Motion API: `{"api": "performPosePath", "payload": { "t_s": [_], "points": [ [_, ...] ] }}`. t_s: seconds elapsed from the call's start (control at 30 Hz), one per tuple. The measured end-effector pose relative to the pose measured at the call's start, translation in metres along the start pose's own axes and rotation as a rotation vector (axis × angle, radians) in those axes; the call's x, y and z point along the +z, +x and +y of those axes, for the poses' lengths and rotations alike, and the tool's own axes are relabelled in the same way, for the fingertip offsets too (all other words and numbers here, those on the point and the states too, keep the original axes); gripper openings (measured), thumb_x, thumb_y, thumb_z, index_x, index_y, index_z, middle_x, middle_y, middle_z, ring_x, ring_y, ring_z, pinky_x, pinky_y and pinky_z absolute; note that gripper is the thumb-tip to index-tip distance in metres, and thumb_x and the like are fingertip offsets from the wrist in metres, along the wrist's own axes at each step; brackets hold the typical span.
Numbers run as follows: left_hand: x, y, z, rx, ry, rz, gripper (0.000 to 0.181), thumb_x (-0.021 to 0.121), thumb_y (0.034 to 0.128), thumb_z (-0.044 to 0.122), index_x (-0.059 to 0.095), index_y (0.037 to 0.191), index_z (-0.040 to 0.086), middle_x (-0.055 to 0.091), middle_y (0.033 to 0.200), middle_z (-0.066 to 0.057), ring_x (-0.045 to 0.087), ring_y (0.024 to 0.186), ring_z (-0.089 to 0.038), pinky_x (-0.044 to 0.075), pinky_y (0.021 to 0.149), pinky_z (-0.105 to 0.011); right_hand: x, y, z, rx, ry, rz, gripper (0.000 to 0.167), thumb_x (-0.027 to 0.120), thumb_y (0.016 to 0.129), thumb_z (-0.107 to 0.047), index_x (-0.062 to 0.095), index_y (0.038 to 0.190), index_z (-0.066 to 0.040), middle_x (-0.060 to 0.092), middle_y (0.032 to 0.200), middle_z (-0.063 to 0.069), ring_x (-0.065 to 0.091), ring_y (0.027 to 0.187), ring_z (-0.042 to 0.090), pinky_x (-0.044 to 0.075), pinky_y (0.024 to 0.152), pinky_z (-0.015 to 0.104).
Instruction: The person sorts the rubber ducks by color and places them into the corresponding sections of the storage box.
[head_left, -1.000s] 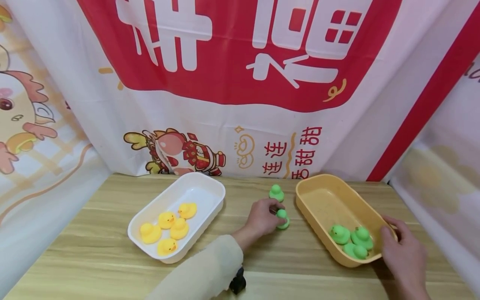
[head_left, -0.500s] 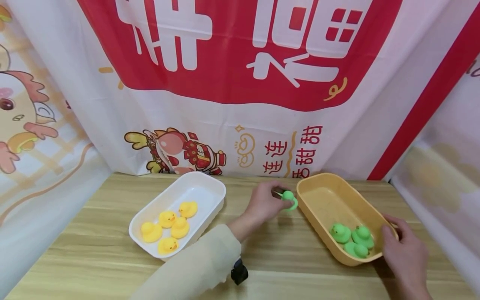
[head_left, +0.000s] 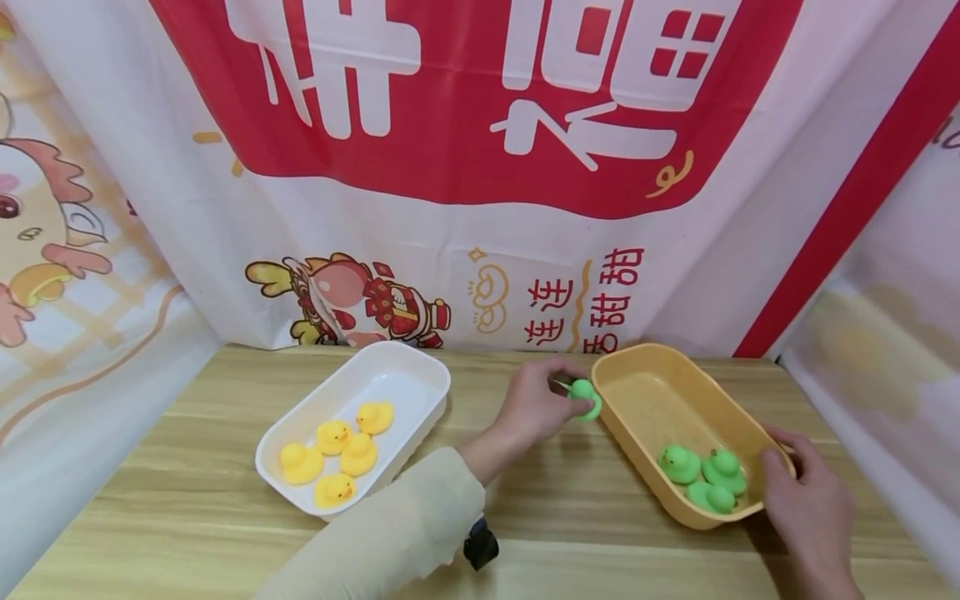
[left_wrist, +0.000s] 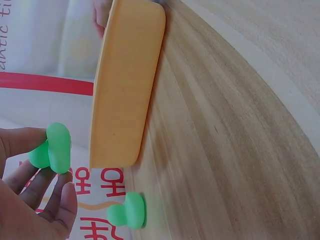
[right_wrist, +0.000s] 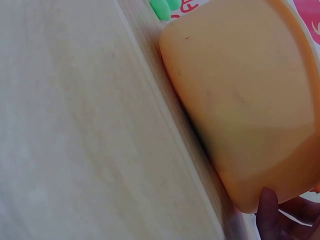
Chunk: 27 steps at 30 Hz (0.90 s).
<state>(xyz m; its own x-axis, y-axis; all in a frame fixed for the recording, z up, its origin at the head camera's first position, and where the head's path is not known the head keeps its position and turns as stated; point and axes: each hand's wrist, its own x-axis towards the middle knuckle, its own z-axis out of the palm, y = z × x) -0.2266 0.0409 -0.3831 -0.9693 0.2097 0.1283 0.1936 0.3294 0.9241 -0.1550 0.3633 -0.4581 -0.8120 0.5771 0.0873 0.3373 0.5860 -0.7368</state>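
My left hand (head_left: 536, 404) pinches a green toy duck (left_wrist: 59, 148) between thumb and fingers. It holds the duck above the table, beside the left wall of the yellow-orange tub (head_left: 637, 379). A second green duck (left_wrist: 132, 210) stands on the table in the left wrist view; in the head view my left hand hides it. My right hand (head_left: 810, 504) grips the tub's rim at its near right corner, with the thumb against the outer wall in the right wrist view. Three green ducks (head_left: 723, 472) lie in the near end of the tub.
A white tub (head_left: 405, 367) on the left holds several yellow ducks (head_left: 358, 454). Both tubs stand on the wood-grain table (head_left: 540, 537). A printed cloth (head_left: 480, 225) hangs along the table's back edge. Something small and black (head_left: 481, 546) shows under the left sleeve.
My left hand has lifted the green duck off the table and carried it away from me and slightly right, towards the tub. The right hand stays at the tub's rim.
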Motion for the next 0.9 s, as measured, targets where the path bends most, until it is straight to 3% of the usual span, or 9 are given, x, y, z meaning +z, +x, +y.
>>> {"api": "performPosePath", "payload": {
  "t_s": [0.17, 0.43, 0.63, 0.8, 0.9],
  "points": [
    [0.002, 0.0, 0.002, -0.004, -0.026, -0.01, 0.029, 0.09, 0.0829, 0.003, 0.079, 0.11, 0.006, 0.079, 0.103, -0.006, 0.068, 0.085, -0.014, 0.057, 0.073, -0.019, 0.0, 0.001, 0.0, 0.002, 0.008, 0.011, 0.043, 0.053, 0.107, -0.034, 0.067, 0.145, -0.022, 0.072, 0.132, 0.02, 0.047, 0.079, -0.007, 0.038, 0.074, 0.022],
    [0.014, 0.004, 0.014, 0.02, -0.012, -0.044, 0.03, 0.089, 0.0869, 0.009, 0.079, 0.115, 0.007, 0.078, 0.104, -0.003, 0.066, 0.083, -0.007, 0.057, 0.071, -0.019, 0.001, 0.001, 0.001, 0.004, 0.014, 0.014, 0.042, 0.054, 0.107, -0.035, 0.068, 0.144, -0.022, 0.073, 0.129, 0.019, 0.047, 0.078, -0.008, 0.039, 0.073, 0.02],
    [0.038, 0.009, 0.026, 0.078, -0.024, -0.076, 0.028, 0.089, 0.0869, 0.007, 0.079, 0.114, 0.007, 0.078, 0.106, -0.004, 0.062, 0.081, -0.003, 0.055, 0.071, -0.016, 0.0, 0.002, 0.002, 0.001, 0.02, 0.027, 0.041, 0.054, 0.107, -0.034, 0.068, 0.144, -0.023, 0.072, 0.134, 0.02, 0.046, 0.078, -0.011, 0.038, 0.073, 0.02],
    [0.063, 0.014, 0.031, 0.059, -0.014, -0.101, 0.028, 0.091, 0.0853, 0.008, 0.08, 0.11, 0.011, 0.077, 0.103, 0.002, 0.063, 0.081, 0.0, 0.056, 0.07, -0.014, 0.0, 0.0, 0.002, -0.02, 0.012, 0.042, 0.04, 0.054, 0.106, -0.032, 0.07, 0.141, -0.022, 0.075, 0.128, 0.019, 0.045, 0.075, -0.012, 0.039, 0.071, 0.021],
    [0.081, 0.017, 0.032, 0.049, 0.051, -0.106, 0.028, 0.092, 0.0837, 0.009, 0.08, 0.108, 0.014, 0.076, 0.1, 0.006, 0.062, 0.081, 0.002, 0.055, 0.073, -0.014, 0.0, 0.0, 0.003, 0.001, 0.024, 0.036, 0.039, 0.055, 0.106, -0.034, 0.07, 0.141, -0.024, 0.079, 0.114, 0.006, 0.047, 0.076, -0.01, 0.039, 0.072, 0.021]
  ]
}}
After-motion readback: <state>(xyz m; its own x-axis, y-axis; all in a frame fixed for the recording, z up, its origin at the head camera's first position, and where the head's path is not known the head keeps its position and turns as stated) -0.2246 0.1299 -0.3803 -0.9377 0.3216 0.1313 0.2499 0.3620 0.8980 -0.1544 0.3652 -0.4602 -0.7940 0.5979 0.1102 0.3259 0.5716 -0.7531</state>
